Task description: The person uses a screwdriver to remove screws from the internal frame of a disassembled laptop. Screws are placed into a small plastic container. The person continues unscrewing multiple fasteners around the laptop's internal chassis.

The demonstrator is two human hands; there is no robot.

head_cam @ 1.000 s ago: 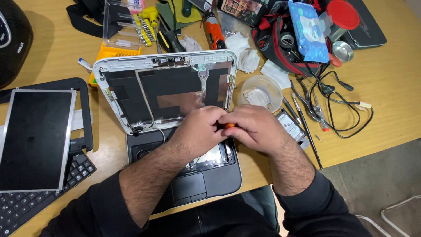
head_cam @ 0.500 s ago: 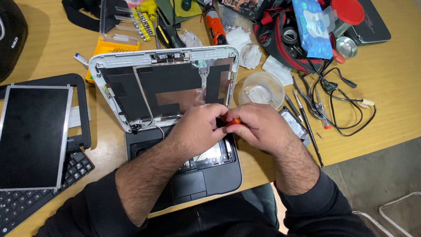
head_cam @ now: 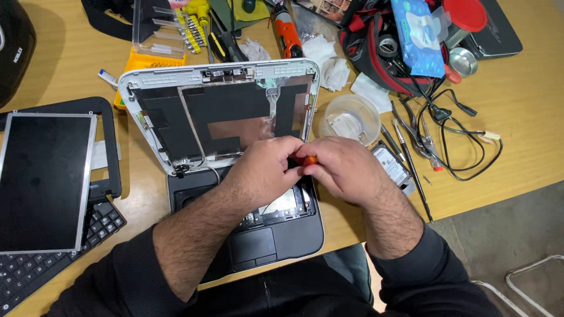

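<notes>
Loose screen panel [head_cam: 44, 182], flat dark rectangle w/ silver frame, lies well left of the left hand [head_cam: 267, 170]. Empty laptop lid [head_cam: 220, 114], white rim, black and copper inside, no screen, just above both hands. Blue wipes pack [head_cam: 420, 35], soft rectangle, far up-right of the right hand [head_cam: 346, 170].

Light wooden table [head_cam: 529, 147] fills most of view, crowded with clutter; grey floor [head_cam: 511, 235] at lower right; white metal frame [head_cam: 531, 276] on floor near corner; even, soft light.
</notes>
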